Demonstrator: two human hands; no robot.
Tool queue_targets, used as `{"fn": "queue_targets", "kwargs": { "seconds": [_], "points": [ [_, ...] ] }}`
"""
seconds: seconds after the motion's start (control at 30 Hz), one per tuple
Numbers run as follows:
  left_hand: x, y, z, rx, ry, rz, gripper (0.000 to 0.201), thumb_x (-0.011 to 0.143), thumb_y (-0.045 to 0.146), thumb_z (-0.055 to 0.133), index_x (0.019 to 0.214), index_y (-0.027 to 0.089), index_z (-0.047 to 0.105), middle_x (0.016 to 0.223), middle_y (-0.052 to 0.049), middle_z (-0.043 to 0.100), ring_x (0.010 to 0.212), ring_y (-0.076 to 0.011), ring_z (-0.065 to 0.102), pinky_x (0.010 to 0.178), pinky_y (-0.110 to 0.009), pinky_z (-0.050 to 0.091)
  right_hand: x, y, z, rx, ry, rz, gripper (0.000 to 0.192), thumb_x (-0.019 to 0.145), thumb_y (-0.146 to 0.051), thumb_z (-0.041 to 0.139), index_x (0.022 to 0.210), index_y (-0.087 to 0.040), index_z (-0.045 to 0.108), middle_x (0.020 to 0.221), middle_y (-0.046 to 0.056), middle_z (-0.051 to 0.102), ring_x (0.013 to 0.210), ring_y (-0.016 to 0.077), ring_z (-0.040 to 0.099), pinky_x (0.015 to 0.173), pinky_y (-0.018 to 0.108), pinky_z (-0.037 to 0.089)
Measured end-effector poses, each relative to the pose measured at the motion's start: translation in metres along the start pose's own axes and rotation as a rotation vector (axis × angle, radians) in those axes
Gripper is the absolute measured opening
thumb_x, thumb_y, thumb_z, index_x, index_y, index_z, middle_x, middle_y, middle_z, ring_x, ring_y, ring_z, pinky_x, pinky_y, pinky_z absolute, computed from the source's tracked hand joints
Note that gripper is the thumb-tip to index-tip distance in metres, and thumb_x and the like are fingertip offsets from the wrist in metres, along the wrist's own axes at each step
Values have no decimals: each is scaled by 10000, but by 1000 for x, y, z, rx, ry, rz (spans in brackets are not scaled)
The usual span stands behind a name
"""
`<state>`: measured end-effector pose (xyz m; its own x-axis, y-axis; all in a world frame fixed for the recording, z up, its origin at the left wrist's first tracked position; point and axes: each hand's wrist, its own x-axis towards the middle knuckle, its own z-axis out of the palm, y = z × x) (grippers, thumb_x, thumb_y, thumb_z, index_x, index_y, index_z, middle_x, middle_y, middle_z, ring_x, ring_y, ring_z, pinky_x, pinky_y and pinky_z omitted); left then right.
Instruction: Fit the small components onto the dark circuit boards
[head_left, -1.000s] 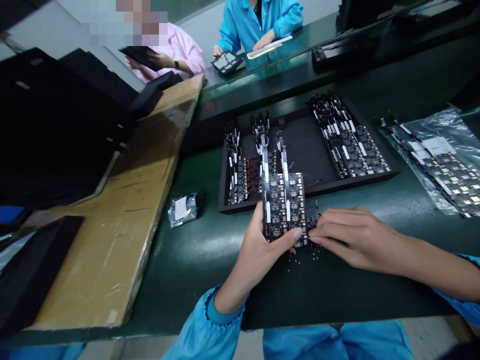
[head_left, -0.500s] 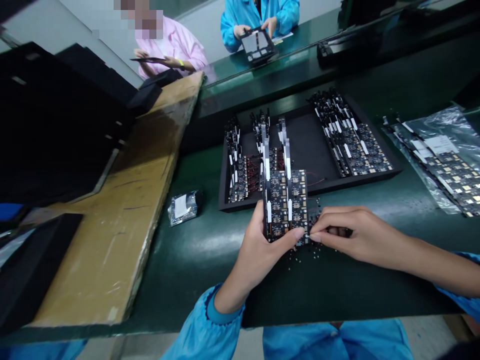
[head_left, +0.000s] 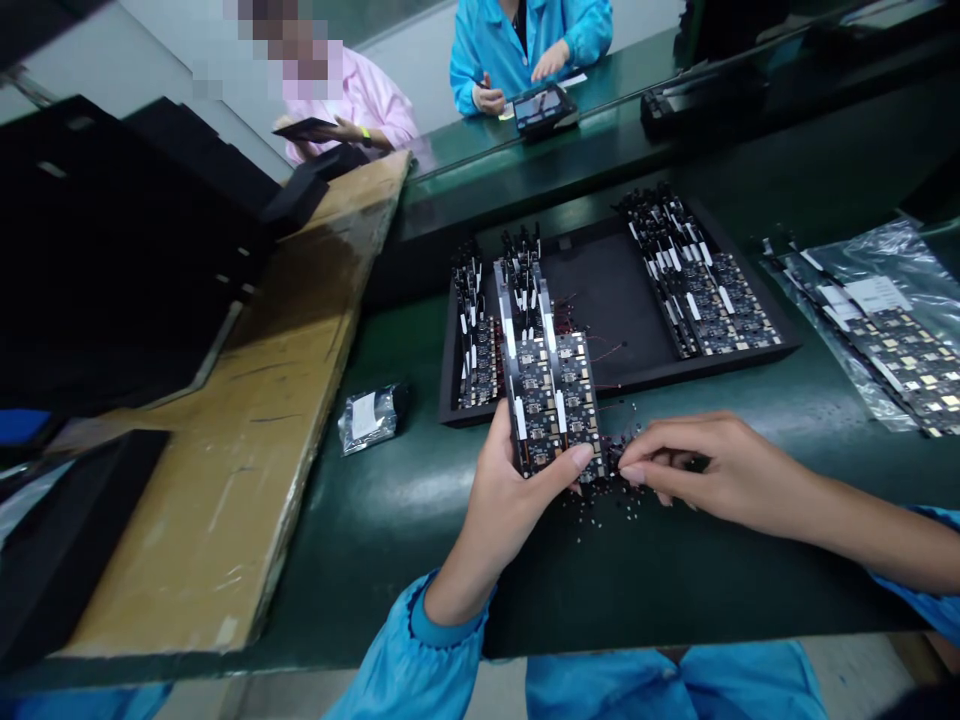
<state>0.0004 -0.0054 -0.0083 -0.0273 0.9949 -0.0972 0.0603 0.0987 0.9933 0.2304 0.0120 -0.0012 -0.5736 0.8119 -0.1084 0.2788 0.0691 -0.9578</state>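
My left hand is closed on a black circuit board panel, its thumb lying over the lower right corner. Two dark strips with white labels run up the panel and stick out past its top edge. Thin red wires show beside its upper right side. My right hand is just right of the panel's lower corner, apart from it, with thumb and index finger pinched together. Whatever lies between those fingertips is too small to make out. Beneath both hands, small black and white bits are scattered on the green table.
A black tray holds rows of similar boards. More boards lie on a clear plastic bag at right. A small silver packet and a cardboard sheet are at left. Across the table, two people handle dark flat devices.
My left hand has tilted the circuit board panel and drawn it left, away from my right fingertips. My right hand stays nearly still. The person in blue has lowered a device onto the table.
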Motion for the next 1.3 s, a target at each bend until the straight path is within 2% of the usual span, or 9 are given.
{"fn": "queue_targets", "kwargs": {
  "seconds": [0.3, 0.6, 0.77, 0.87, 0.93, 1.03, 1.13, 1.3],
  "points": [
    [-1, 0, 1, -11, -32, -5, 516, 727, 157, 857, 1180, 240, 624, 847, -61, 772, 607, -247, 696, 493, -335, 637, -1, -1, 1, -123, 53, -103, 149, 937, -362, 594, 931, -269, 711, 837, -19, 687, 673, 128, 623, 595, 250, 445],
    [-2, 3, 2, -2, -45, -46, 465, 703, 175, 865, 1110, 254, 654, 851, -64, 775, 620, -264, 708, 516, -347, 624, -2, -4, 0, -127, 0, -74, 148, 938, -325, 575, 908, -260, 704, 795, -25, 678, 641, 127, 606, 574, 253, 429],
    [-2, 3, 2, -5, -49, -44, 479, 696, 159, 870, 1114, 222, 644, 873, -71, 778, 656, -270, 721, 537, -336, 613, -4, -13, -5, -48, -128, -45, 187, 925, -363, 587, 865, -247, 721, 754, 5, 684, 662, 163, 610, 574, 269, 443],
    [-1, 3, 2, -3, -37, -55, 502, 695, 177, 869, 1139, 215, 639, 883, -80, 776, 643, -263, 712, 528, -336, 611, -7, -19, -10, 118, -324, 43, 189, 900, -402, 616, 876, -261, 738, 712, 2, 680, 514, 145, 602, 458, 252, 454],
    [-1, 2, 2, -9, -39, -58, 513, 698, 188, 867, 1156, 226, 640, 902, -84, 774, 658, -268, 712, 537, -339, 609, -8, -19, -10, 221, -390, 100, 192, 890, -421, 628, 876, -263, 737, 738, 0, 680, 443, 128, 596, 419, 245, 467],
    [-1, 2, 2, -23, -46, -61, 511, 695, 188, 869, 1153, 231, 647, 899, -80, 770, 666, -271, 710, 545, -338, 604, -6, -14, -6, 217, -264, 100, 206, 900, -423, 620, 846, -246, 711, 744, -4, 679, 480, 123, 610, 466, 234, 473],
    [-2, 3, 2, -34, -67, -75, 492, 699, 188, 868, 1140, 222, 653, 891, -70, 769, 667, -273, 713, 541, -334, 601, -3, -10, -2, 125, -149, 157, 227, 922, -432, 584, 884, -241, 701, 675, -22, 647, 483, 109, 546, 455, 223, 401],
    [-4, 6, 3, -45, -84, -77, 514, 701, 165, 869, 1164, 238, 658, 988, -84, 788, 783, -308, 740, 610, -349, 618, 0, -8, -2, 39, -136, 138, 204, 934, -380, 567, 872, -229, 690, 691, -16, 630, 600, 131, 529, 520, 249, 353]
  ]
}}
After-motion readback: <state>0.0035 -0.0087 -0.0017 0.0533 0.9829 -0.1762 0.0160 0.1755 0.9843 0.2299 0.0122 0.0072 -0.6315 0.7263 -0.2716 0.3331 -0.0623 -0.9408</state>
